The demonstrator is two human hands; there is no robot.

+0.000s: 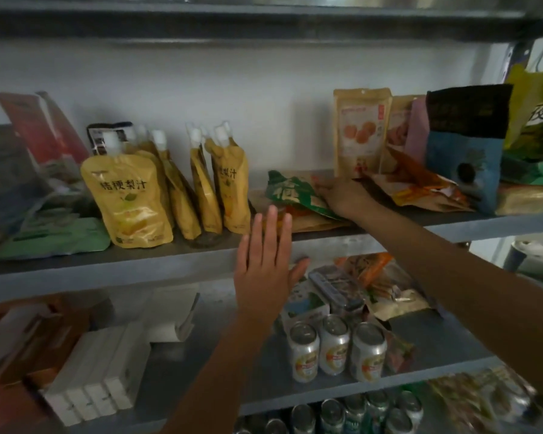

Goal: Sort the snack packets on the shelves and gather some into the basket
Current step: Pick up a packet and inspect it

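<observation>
Obs.: your right hand (345,195), right of frame centre, rests on the right end of a flat green-and-white crinkled foil snack packet (290,192). The packet lies on the grey metal middle shelf (138,264), on top of a flat brown paper packet (314,222). Your fingertips sit over the foil edge. I cannot tell whether they pinch it or only touch it.

Your left hand (264,261), at frame centre, is released: fingers straight, palm towards the shelf's front lip, holding nothing.

Surroundings: a row of yellow spouted juice pouches (129,202) stands just left of the green packet. A tan stand-up pouch printed with round biscuits (361,133) stands behind your right hand. An orange-and-tan packet (417,180) lies tipped over to its right. Silver drink cans (334,349) stand on the shelf below. No basket is in view.

Handling, judged:
- The foil packet looks light, soft and slick.
- Its contents are probably brittle, so squeezing the middle risks crushing them.
- Take it by the flat sealed end under your fingers, thumb below and fingers above.
- Lift before you pull, or the paper packet underneath may drag forward with it.
- The pouches on the left look top-heavy, so keep your left hand off them.
</observation>
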